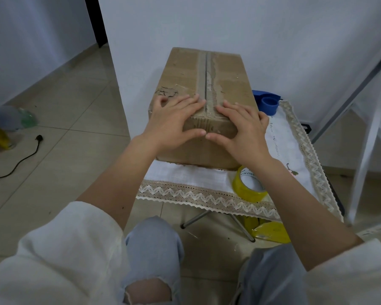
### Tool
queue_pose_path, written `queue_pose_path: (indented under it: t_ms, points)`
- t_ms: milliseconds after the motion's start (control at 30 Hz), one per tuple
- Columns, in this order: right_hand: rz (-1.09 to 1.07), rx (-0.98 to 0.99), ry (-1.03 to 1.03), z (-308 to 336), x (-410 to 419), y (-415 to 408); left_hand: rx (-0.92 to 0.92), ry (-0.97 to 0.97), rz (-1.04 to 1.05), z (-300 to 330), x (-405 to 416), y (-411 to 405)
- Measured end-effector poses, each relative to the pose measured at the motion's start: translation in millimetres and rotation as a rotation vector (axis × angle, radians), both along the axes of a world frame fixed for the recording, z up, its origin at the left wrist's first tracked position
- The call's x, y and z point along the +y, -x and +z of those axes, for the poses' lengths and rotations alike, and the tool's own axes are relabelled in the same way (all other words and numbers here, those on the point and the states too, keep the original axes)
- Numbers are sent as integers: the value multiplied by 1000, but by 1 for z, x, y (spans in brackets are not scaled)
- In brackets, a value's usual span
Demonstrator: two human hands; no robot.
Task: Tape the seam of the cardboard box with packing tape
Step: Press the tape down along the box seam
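Nearest the camera are a person's knees in pale blue jeans (156, 249), one knee showing through a rip, and two cream sleeves (59, 249) pushed up the forearms. Just beyond, a small folding table draped with a white lace-edged cloth (185, 179) stands on a tiled floor. A yellow roll of packing tape (249, 186) lies on the cloth at the right front corner, under the right forearm and just beside the cardboard box (229, 71).

The box sits lengthwise on the cloth. Both hands rest on its near top edge, one each side of the seam (206, 73) (a dark open line running away down the middle, with torn paper along it). The left hand (174, 122) and right hand (244, 128) lie flat, fingers straight and spread on the top, thumbs down the near face with tips almost touching; neither grasps anything.

Behind the box's right side sits a blue tape roll (269, 104). Farther off are white walls, and a black cable (20, 159) on the floor at left.
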State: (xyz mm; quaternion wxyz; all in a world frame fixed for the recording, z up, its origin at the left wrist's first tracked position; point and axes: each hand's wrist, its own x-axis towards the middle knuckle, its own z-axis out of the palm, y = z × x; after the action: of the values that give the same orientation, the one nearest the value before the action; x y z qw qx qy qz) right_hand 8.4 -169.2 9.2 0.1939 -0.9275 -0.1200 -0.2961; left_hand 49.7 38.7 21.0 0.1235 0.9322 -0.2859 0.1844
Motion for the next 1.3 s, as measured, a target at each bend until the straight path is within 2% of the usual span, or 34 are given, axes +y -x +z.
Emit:
queue_pose_path:
  t_ms: [133, 400, 533, 700, 800, 900, 1000, 1100, 1200, 1300]
  points:
    - [-35, -46, -33, -3, 4, -1, 3, -14, 11, 1, -3, 0]
    - [7, 53, 9, 3, 0, 4, 93, -28, 17, 6, -5, 3]
    - [83, 54, -22, 9, -13, 12, 67, 253, -47, 1, -15, 22]
    - [-51, -194, -124, 4, -44, 29, -276, 589, -89, -16, -54, 63]
    - [-117, -196, -178, -4, -63, 41, -232, 663, -190, -32, -80, 81]
    - [-141, -24, -266, -18, -79, 50, -62, 644, -239, -55, -99, 87]
    - [-175, 171, -366, -36, -94, 51, 58, 616, -261, -76, -116, 84]
    - [-231, 287, -447, -54, -109, 45, 144, 565, -246, -86, -137, 83]
    - [-239, 361, -523, -68, -119, 38, 186, 454, -204, -89, -159, 79]
    - [-238, 394, -611, -74, -124, 32, 257, 243, -143, -93, -177, 73]
